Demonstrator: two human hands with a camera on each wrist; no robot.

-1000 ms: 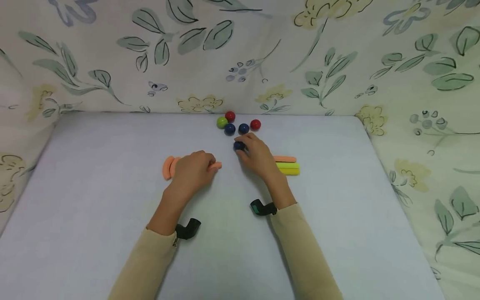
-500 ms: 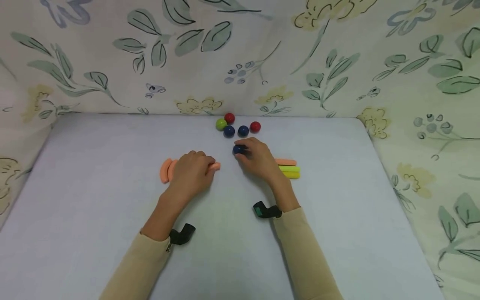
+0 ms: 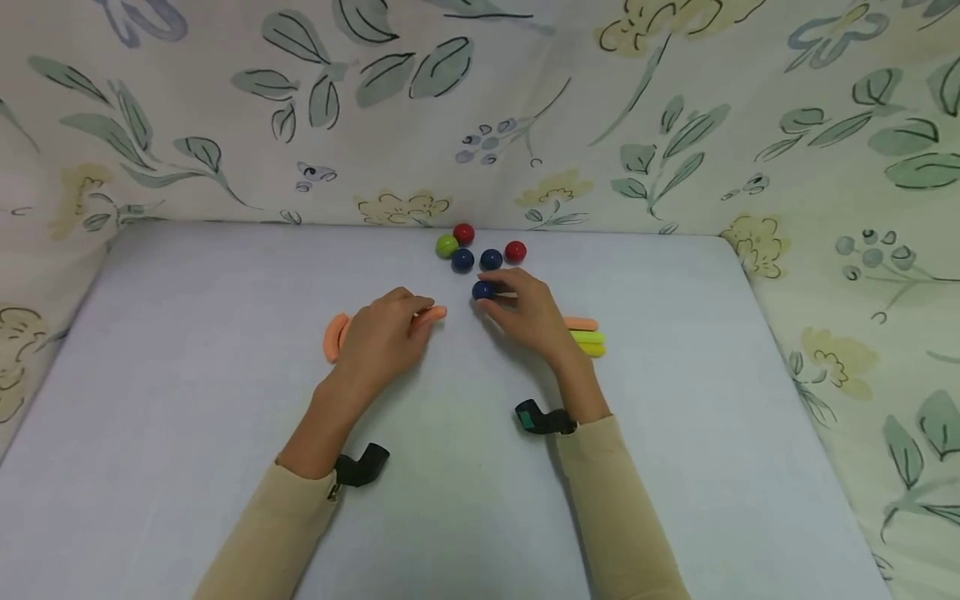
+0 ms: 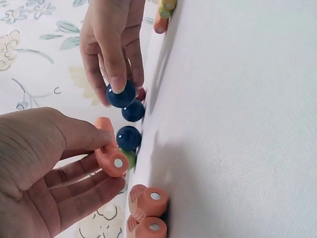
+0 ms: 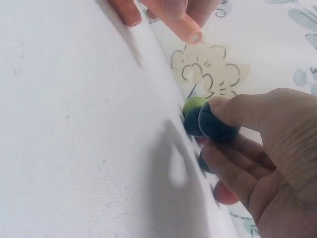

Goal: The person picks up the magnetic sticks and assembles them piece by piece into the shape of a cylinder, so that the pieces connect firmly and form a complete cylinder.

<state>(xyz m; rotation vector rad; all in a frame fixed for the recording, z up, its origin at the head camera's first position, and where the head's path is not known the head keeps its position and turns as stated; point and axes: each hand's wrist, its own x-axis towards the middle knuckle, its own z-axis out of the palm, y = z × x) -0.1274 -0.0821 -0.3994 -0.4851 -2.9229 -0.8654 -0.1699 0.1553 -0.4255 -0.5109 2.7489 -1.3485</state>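
Note:
My left hand (image 3: 381, 340) pinches a curved orange magnetic piece (image 4: 111, 157) between thumb and fingers. A silver disc shows on its end in the left wrist view. The piece is held off the white table. Beside this hand lie more curved orange pieces (image 4: 150, 200), partly hidden by it in the head view. My right hand (image 3: 531, 315) pinches a dark blue ball (image 5: 218, 124) between thumb and fingertips, also above the table. The ball and the orange piece are apart, a short gap between them.
Past the right hand, two more dark blue balls (image 3: 462, 261), two red balls (image 3: 515, 252) and a green ball (image 3: 446, 246) sit near the table's back edge. Straight orange (image 3: 582, 323) and yellow rods (image 3: 592, 350) lie right of the right wrist. Flowered cloth (image 3: 405, 108) hangs behind.
My left hand has raised the orange piece from the table and tilted it slightly. The right hand keeps the blue ball, with little movement. The head view has shifted slightly.

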